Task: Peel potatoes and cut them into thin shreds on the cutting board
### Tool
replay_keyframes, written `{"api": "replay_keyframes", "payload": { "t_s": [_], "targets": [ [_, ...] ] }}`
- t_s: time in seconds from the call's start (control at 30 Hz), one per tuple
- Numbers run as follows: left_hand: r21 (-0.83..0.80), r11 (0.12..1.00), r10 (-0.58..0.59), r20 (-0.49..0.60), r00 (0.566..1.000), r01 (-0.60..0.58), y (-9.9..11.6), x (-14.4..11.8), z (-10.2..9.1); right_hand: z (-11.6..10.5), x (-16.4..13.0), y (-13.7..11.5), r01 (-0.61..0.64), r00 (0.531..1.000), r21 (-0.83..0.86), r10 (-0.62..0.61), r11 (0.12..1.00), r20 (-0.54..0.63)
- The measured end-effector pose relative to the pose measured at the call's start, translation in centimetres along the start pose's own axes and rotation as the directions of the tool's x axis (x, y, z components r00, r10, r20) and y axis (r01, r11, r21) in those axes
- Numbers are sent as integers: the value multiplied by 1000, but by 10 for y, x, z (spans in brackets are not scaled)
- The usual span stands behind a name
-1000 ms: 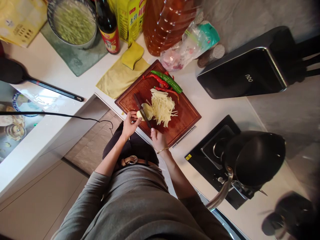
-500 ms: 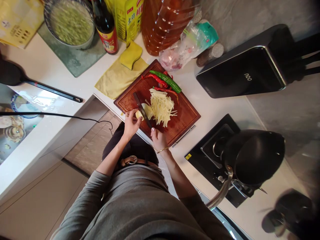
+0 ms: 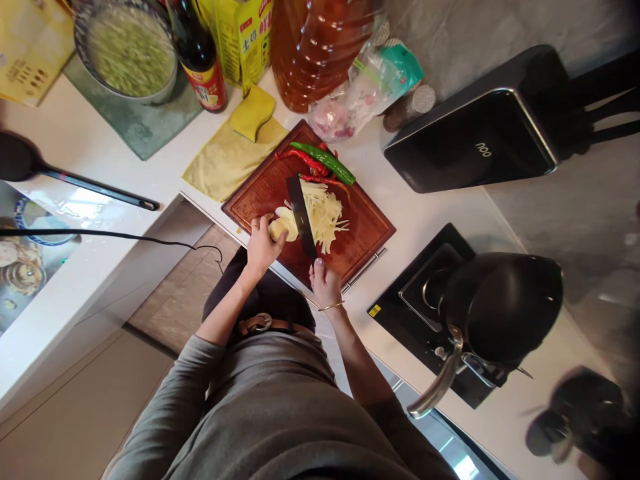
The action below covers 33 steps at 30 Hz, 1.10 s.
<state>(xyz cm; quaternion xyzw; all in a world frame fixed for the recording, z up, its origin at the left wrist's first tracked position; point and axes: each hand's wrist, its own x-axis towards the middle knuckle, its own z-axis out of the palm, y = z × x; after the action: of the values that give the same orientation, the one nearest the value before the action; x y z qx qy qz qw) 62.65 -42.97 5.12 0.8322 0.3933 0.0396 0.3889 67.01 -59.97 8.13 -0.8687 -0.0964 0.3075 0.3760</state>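
On the brown cutting board (image 3: 373, 235), my right hand (image 3: 326, 283) grips the handle of a dark kitchen knife (image 3: 302, 217). The wide blade lies tilted between a pale peeled potato (image 3: 278, 229) and a heap of shredded potato (image 3: 326, 217), touching the shreds' near edge. My left hand (image 3: 264, 245) has its fingers curled round the potato piece, which has cut slices on its right side. Behind the shreds lie a green chili (image 3: 325, 162) and several red chilies (image 3: 307, 160). The knife's handle is mostly hidden in my fist.
A yellow cloth (image 3: 213, 163) lies left of the board. Behind stand a sauce bottle (image 3: 207, 83), a large oil jug (image 3: 310, 60) and a plastic bag (image 3: 345, 110). To the right are a black knife block (image 3: 465, 147) and a wok (image 3: 515, 307) on the stove. A spatula (image 3: 95, 189) rests near the sink.
The knife has moved right, off the potato to the edge of the shreds, and its blade now leans flatter. My left hand stays on the potato. The whole view has shifted slightly.
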Motion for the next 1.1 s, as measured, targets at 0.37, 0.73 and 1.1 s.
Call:
{"api": "replay_keyframes", "payload": {
  "t_s": [0.37, 0.73, 1.1],
  "targets": [
    [122, 865, 458, 203, 866, -486, -11, 26, 18, -16, 10, 1, -42, 996, -98, 34, 994, -79],
    [76, 857, 489, 192, 851, -510, -10, 28, 15, -11, 9, 2, -67, 996, -58, 63, 996, -58],
    [66, 968, 246, -61, 968, -242, -45, -8, -17, -9, -3, -1, 0, 997, -37, 3, 999, 72]
  ]
}}
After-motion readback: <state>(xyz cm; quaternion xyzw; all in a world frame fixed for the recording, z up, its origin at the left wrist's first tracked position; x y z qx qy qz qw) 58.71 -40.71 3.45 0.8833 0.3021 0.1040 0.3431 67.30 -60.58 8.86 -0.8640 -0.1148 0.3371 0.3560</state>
